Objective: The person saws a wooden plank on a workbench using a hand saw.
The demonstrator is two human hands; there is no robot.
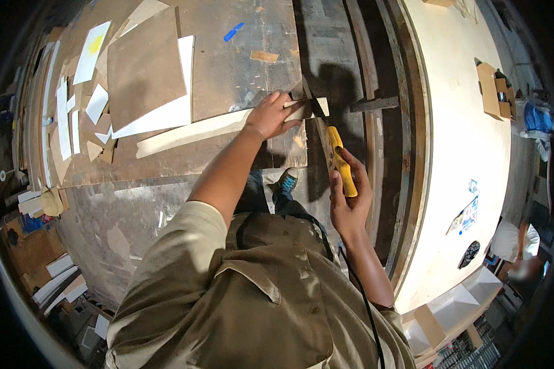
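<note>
The left hand (272, 115) lies near the middle of the frame, a little above centre, pressing down on the right end of a long pale strip (203, 131) that runs from there toward the centre left across the worktop (240, 55). Its fingers (287, 106) are spread flat over the strip near its cut end, apparently to keep the piece from shifting; nothing is pinched between them. That end of the strip sticks out past the worktop's edge over a dark gap, which would leave it free for a blade.

Just below and right of it, the right hand (348, 200) has its fingers curled tight around the yellow handle of a saw (340, 161). The tool points up the frame toward the strip's end, its tip close to the held hand but apart from it. Whether the blade touches the strip cannot be told.

In the upper left, a brown board (144, 67) rests on white sheets (166, 114), with paper and card offcuts (83, 117) scattered beside them. A shoe (286, 181) shows between the forearms, on the floor. A big pale panel (468, 123) fills the right of the frame.
</note>
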